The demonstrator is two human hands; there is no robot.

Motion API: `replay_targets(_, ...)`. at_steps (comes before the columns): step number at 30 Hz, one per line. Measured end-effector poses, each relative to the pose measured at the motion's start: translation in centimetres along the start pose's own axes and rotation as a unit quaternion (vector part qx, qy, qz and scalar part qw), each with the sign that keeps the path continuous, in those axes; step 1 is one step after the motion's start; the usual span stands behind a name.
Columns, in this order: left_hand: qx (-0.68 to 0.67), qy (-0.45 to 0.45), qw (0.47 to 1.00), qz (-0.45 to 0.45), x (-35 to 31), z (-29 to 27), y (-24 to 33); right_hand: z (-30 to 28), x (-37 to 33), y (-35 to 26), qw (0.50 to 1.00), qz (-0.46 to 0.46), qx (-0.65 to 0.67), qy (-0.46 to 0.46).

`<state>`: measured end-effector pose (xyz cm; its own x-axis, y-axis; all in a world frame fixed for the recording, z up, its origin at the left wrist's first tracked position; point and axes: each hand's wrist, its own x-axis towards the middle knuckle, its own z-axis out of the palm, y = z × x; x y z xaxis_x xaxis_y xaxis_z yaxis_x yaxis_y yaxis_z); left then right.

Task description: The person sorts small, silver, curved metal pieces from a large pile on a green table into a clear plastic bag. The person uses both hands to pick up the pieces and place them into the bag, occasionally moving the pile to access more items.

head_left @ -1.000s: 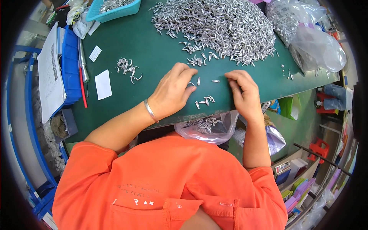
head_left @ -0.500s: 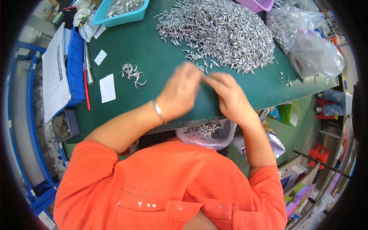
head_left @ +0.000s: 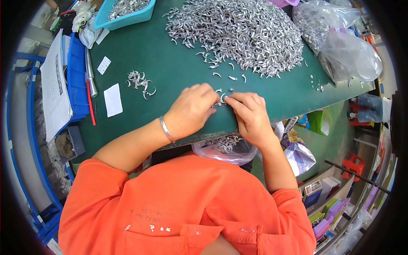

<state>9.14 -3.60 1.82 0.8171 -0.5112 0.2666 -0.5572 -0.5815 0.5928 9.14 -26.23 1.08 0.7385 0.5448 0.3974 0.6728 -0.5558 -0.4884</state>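
On the green tabletop [head_left: 170, 55], both hands meet over a few small curved silvery metal pieces [head_left: 222, 97]. My left hand [head_left: 191, 110], with a silver bangle on its wrist, has its fingers curled together; what lies under its fingertips is mostly hidden. Opposite it, my right hand [head_left: 251, 117] pinches with thumb and forefinger at one small curved metal piece. Just beyond the fingers, several loose pieces lie apart, and a large heap of the same metal pieces [head_left: 238, 34] rises behind them. A smaller cluster of metal pieces [head_left: 139, 81] sits to the left.
A turquoise basket [head_left: 144, 15] of metal pieces stands far left. Clear plastic bags [head_left: 350, 55] fill the far right. A blue tray [head_left: 78, 76] with papers stands left, beside a white paper slip [head_left: 113, 100]. Below the near edge, a plastic bag [head_left: 238, 153] holds metal pieces.
Both hands have come slightly nearer to me, away from the heap's edge. Several loose pieces now show on the table between the hands and the heap.
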Motion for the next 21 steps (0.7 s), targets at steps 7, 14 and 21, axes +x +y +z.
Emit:
replay_targets(7, -0.071, 0.042, 0.995, -0.053, -0.7, -0.4, 0.2, 0.8, -0.7, -0.1, 0.994, 0.048, 0.044, 0.084)
replay_targets(14, -0.046, 0.016, 0.999, 0.010, -1.3, -0.1, 0.2, 1.0, -1.1, 0.3, 0.981, 0.097, 0.109, 0.130)
replay_targets(21, -0.159, 0.036, 0.985, -0.051, -0.9, -0.9, 2.0, -2.4, -0.2, -1.1, 0.969, 0.102, 0.217, 0.061)
